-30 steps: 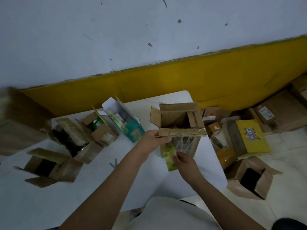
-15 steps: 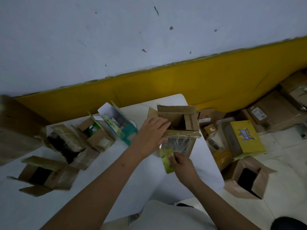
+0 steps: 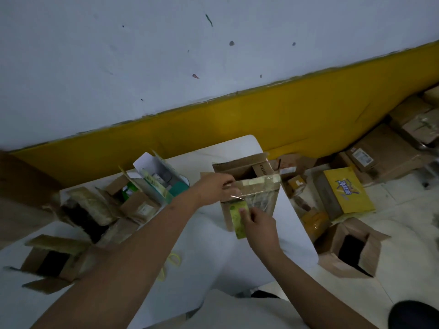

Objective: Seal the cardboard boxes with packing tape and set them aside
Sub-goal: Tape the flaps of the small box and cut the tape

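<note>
Left hand (image 3: pixel 211 189) dropped from box (image 3: pixel 251 205) top to near flap (image 3: pixel 259 184), grip pinching its edge; right hand (image 3: pixel 260 222) grip still clamps green card (image 3: pixel 237 218); sealing not begun.

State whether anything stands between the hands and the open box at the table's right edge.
Nothing visible does. The left hand grips the near flap of the box; the right hand pinches a green card against its front.

Dim, flat indoor light w/ no clear source; bluish cast on the wall (image 3: pixel 118 55). Soft shadow across the near part of the table (image 3: pixel 209 257), thin glint on the clear tape (image 3: pixel 237 197). Wide-angle bend at edges, far-left box (image 3: pixel 14 181) smeared, left hand (image 3: pixel 213 191) & right hand (image 3: pixel 259 224) slightly blurred, green card (image 3: pixel 238 219) print unreadable.
</note>
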A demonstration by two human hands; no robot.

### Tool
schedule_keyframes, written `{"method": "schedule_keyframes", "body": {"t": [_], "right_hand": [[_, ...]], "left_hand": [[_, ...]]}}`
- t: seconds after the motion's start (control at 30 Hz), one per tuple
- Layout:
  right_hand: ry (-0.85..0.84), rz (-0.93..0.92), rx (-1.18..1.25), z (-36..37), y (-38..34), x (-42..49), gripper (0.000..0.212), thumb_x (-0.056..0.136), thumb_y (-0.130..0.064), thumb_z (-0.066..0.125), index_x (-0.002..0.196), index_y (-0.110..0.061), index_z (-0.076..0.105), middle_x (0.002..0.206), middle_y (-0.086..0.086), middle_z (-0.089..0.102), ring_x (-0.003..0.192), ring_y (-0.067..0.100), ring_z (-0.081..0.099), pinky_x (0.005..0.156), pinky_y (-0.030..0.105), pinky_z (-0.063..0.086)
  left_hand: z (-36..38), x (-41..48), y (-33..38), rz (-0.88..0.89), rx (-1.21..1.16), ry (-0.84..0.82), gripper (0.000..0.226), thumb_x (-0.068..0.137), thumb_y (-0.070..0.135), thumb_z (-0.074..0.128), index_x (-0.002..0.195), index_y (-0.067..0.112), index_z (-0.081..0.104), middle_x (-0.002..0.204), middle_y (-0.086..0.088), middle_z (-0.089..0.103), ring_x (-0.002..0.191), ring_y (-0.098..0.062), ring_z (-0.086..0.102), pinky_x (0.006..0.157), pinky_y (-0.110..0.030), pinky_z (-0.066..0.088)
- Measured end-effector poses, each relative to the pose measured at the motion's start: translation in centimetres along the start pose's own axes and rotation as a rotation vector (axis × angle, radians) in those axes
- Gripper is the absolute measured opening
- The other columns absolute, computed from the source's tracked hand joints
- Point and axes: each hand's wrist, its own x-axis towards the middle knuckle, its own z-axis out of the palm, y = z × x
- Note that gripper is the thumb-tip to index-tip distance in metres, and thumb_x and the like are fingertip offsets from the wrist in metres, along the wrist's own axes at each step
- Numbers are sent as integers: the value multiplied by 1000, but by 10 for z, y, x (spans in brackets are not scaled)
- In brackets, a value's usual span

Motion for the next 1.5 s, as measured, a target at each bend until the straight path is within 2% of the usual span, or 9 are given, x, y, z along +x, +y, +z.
{"method": "schedule_keyframes", "body": {"t": [0.27,0.37,0.47,0.57,0.63,0.73,0.87,1.17,1.5], "right_hand": [[33,-63,-190,-5,-2,13,23,92,-40,62,84,-21,50,78,-4,55,71,13,53,51,20,30],[327,-400,-471,-15,-5,28,52,74,-48,77,111,-17,56,108,5,57,94,24,56,72,31,47],[264,-634,-717,-25,-15,64,82,63,-62,76,128,-15,57,122,9,59,115,32,55,105,49,37],[-11,-737,-847,-25,-21,94,68,71,-69,67,118,-20,63,109,2,67,109,27,59,108,43,26],[-120,-720,-875,-21,-23,103,59,78,-68,61,116,-23,61,111,-1,66,110,24,57,99,38,29],[-114,-705,-826,-16,-25,108,59,79,-68,60,118,-24,60,116,-2,65,114,23,54,93,37,32],[-121,-703,-781,-7,-22,109,60,78,-67,60,123,-26,58,120,-3,62,116,23,53,93,39,35],[-78,-857,-726,-2,-7,107,60,84,-68,48,125,-25,58,116,-2,59,108,22,53,93,41,40],[-146,-862,-532,-25,7,121,67,85,-61,56,137,-20,51,128,2,51,118,23,44,100,40,39]], "left_hand": [[3,6,5,-19,83,-31,27,87,41,69,93,15,66,93,-1,65,89,-17,61,64,-27,37],[5,8,4,-18,72,-52,21,86,38,69,87,17,65,88,0,65,87,-19,62,63,-26,38],[8,8,-1,6,47,-11,22,83,38,72,94,21,63,93,1,67,91,-20,64,70,-27,46],[12,-11,-24,12,-26,233,51,75,48,74,119,24,61,109,2,67,100,-17,59,85,-32,47],[26,-43,-44,-52,-178,568,37,81,42,69,113,24,61,105,7,61,99,-9,54,86,-23,43],[71,-101,-79,-534,-472,984,8,91,23,62,90,18,56,87,3,58,81,-11,55,72,-24,43],[151,-144,-147,-1108,-463,626,32,95,33,58,89,2,66,89,-15,70,83,-30,65,72,-36,52],[210,-117,-165,-1361,-436,378,84,81,57,68,129,-6,38,127,-25,45,116,-42,49,88,-53,48],[209,-115,-144,-1478,-896,357,87,75,47,78,133,-7,43,129,-24,51,111,-35,54,98,-47,47]]}}
